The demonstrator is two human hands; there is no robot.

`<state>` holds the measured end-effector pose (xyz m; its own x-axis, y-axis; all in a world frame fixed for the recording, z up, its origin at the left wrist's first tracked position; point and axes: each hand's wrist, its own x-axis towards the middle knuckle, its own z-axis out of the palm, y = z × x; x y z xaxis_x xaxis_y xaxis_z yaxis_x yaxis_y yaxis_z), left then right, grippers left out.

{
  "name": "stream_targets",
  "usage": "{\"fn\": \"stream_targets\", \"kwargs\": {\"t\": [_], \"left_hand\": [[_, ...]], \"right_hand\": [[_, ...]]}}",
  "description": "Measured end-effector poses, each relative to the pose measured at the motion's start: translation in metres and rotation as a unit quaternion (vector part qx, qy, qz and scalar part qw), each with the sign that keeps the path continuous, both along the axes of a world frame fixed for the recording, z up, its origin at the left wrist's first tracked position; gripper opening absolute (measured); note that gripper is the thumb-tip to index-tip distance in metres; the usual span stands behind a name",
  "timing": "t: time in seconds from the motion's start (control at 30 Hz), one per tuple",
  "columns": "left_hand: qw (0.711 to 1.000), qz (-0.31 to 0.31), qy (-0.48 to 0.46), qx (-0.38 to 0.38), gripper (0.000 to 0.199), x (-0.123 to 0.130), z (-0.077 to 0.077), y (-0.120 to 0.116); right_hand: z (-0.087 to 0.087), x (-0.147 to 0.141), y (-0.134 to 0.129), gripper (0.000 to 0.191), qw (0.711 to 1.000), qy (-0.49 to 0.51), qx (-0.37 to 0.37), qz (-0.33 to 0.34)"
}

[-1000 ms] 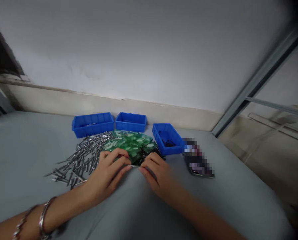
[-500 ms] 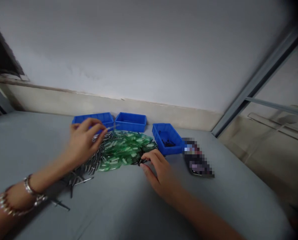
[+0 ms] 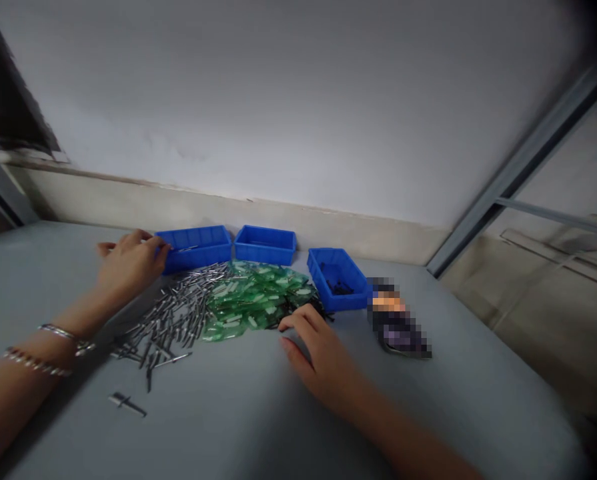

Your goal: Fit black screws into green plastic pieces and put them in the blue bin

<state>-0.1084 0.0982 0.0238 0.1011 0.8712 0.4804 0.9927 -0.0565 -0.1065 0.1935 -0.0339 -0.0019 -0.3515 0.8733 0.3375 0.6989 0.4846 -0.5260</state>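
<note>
My left hand (image 3: 131, 262) rests its fingertips at the left end of the left blue plastic bin (image 3: 195, 248), and nothing shows in its grip. A thin metal pin (image 3: 188, 248) lies in that bin. Below it spreads a heap of steel pins (image 3: 171, 320), next to a heap of translucent green plastic pieces (image 3: 255, 300). My right hand (image 3: 321, 353) sits on the table with its fingers lightly curled, close to small dark parts (image 3: 311, 307) at the heap's edge.
A middle blue bin (image 3: 265, 245) stands beside the left one, and a right blue bin (image 3: 335, 279) holds dark parts. A pixelated dark object (image 3: 397, 321) lies on the grey table (image 3: 38, 280). Stray pins (image 3: 127, 404) lie nearer me. A wall rises behind, with a metal frame (image 3: 521, 170) at right.
My left hand has moved left, from above the pins to the left bin's end. A stray pin now lies near the table's front. My right hand has barely moved.
</note>
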Motion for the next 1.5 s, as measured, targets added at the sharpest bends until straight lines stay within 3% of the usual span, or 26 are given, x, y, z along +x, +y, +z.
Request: {"fn": "stream_targets", "kwargs": {"t": [0.13,0.23,0.37,0.4,0.53,0.67,0.83,1.13,1.5], "left_hand": [[0.999,-0.034,-0.003,-0.009,0.041,0.0,0.002,-0.009],[1.0,-0.026,-0.015,-0.002,0.037,0.002,0.005,-0.01],[0.999,-0.043,-0.021,-0.009,0.036,0.016,0.014,-0.014],[0.992,-0.116,-0.016,-0.051,0.036,0.022,0.016,-0.018],[0.942,-0.29,0.013,-0.167,0.024,0.05,0.015,-0.039],[0.896,-0.374,0.025,-0.238,0.016,0.065,0.004,-0.054],[0.876,-0.404,0.022,-0.262,0.011,0.066,-0.003,-0.058],[0.865,-0.405,0.032,-0.295,0.013,0.079,0.0,-0.066],[0.861,-0.455,0.017,-0.225,0.025,0.087,-0.008,-0.073]], "right_hand": [[-0.002,0.0,0.0,0.018,1.0,-0.005,0.004,0.002],[-0.003,0.0,0.0,0.019,1.0,-0.012,0.002,0.001],[-0.004,0.0,0.001,0.023,0.999,-0.039,-0.004,-0.028],[-0.005,-0.001,0.002,0.024,0.998,-0.049,-0.003,-0.042],[-0.008,0.0,0.004,0.026,0.991,-0.085,0.0,-0.102],[-0.009,0.0,0.006,0.027,0.988,-0.094,-0.006,-0.121],[-0.009,-0.001,0.005,0.028,0.986,-0.106,-0.018,-0.13],[-0.011,0.002,0.006,0.027,0.97,-0.144,0.005,-0.195],[-0.01,0.005,0.009,0.029,0.971,-0.151,-0.018,-0.182]]}}
